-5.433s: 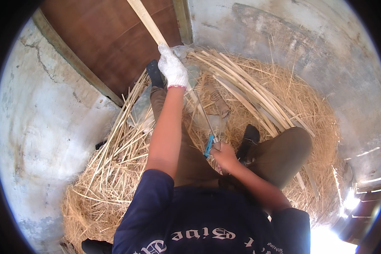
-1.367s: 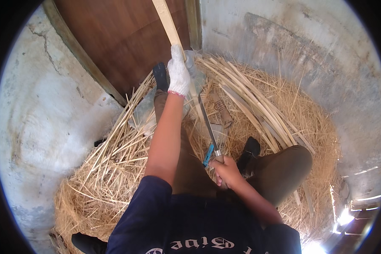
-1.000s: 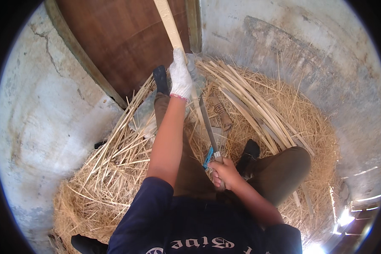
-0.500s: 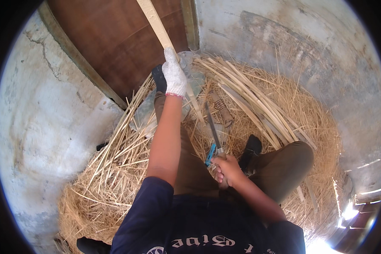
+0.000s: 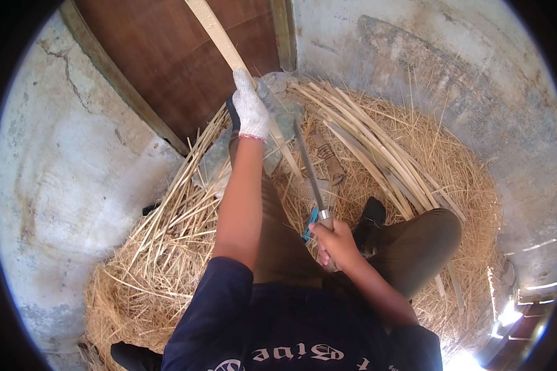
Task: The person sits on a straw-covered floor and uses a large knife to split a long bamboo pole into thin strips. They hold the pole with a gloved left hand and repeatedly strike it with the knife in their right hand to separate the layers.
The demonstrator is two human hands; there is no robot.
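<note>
My left hand [image 5: 251, 108], in a white knit glove with a red-edged cuff, is closed around a long, flat, pale bamboo strip [image 5: 215, 32]. The strip slants from the top of the view, past the glove, down toward the straw between my legs. My bare right hand [image 5: 337, 244] grips the wooden handle of a knife [image 5: 310, 167] close to my lap. Its long narrow blade points away from me, just right of the strip's lower end, with a gap showing between them. Beside the knife's collar lies a bright blue object [image 5: 310, 224], partly hidden.
Several split bamboo strips [image 5: 377, 148] lie at the right, and thinner ones [image 5: 173, 191] at the left. Loose straw shavings [image 5: 148, 297] cover the floor. A banded brown wooden piece [image 5: 329, 157] lies ahead. A brown door [image 5: 185, 62] and curved-looking plastered walls [image 5: 62, 185] stand around.
The knife blade has swung up and away from me, its tip now farther forward. My left hand has shifted slightly left, and the strip's top end has moved left too.
</note>
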